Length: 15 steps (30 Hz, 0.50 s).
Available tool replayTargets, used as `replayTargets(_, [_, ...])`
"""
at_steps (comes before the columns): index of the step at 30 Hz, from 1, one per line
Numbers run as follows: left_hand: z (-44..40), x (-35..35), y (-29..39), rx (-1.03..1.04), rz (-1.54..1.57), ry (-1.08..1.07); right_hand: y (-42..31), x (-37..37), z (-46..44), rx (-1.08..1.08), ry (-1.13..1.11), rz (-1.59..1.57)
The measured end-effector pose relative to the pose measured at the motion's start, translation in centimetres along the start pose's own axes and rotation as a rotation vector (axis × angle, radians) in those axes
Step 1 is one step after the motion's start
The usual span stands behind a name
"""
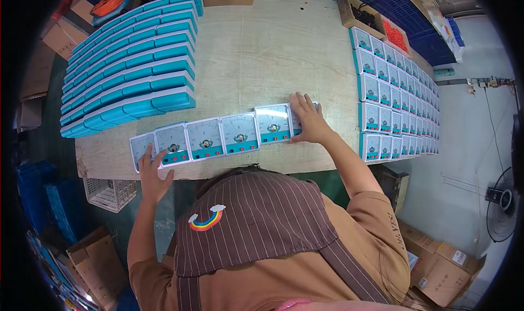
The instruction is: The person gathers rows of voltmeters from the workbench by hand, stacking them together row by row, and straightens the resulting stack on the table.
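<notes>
The left hand [154, 174] has its fingers spread wide, with their tips on the left end meter [141, 146] of a row. The right hand [312, 123] is spread wide over the right end meter [295, 123], but I can't tell if it grips tight. Between the two hands' fingers, four more meters [204, 139] sit side by side on the table [262, 54].

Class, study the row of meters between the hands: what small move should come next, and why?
Probably press the row of meters straighter: the left hand and right hand are at its opposite ends, and its upper edge looks stepped.
</notes>
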<state>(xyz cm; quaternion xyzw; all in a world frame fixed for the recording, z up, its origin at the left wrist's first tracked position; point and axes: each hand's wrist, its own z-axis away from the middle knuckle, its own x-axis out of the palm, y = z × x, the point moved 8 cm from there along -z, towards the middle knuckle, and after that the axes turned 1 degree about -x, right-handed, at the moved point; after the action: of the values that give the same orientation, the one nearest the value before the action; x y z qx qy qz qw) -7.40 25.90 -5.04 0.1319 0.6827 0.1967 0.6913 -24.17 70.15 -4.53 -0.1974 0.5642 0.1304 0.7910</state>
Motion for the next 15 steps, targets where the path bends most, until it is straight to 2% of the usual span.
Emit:
replayTargets(2, [-0.1,-0.2,-3.7,-0.098,0.223,0.103,2.1,-0.8,0.3,0.026,0.199,-0.107])
replayTargets(5, [-0.7,-2.4,-8.2,-0.567,-0.07,0.244,8.3,1.7,2.7,0.597,0.426,-0.481])
replayTargets(6, [-1.3,-1.1,-9.3,-0.604,-0.04,0.173,8.3,4.3,2.5,0.688,0.306,-0.559])
replayTargets(8, [-2.0,2.1,-11.1,-0.67,0.024,0.031,5.1,4.1,2.7,0.693,0.282,-0.391])
replayTargets(10, [-2.0,1.7,-10.8,-0.714,-0.007,0.043,4.3,3.3,3.1,0.734,0.246,-0.282])
replayTargets(13, [-1.8,1.7,-11.2,-0.733,-0.003,0.011,7.0,2.7,3.6,0.692,0.151,-0.464])
replayTargets(15, [-2.0,1.9,-11.4,-0.721,-0.009,0.013,6.8,3.5,3.5,0.73,0.141,-0.374])
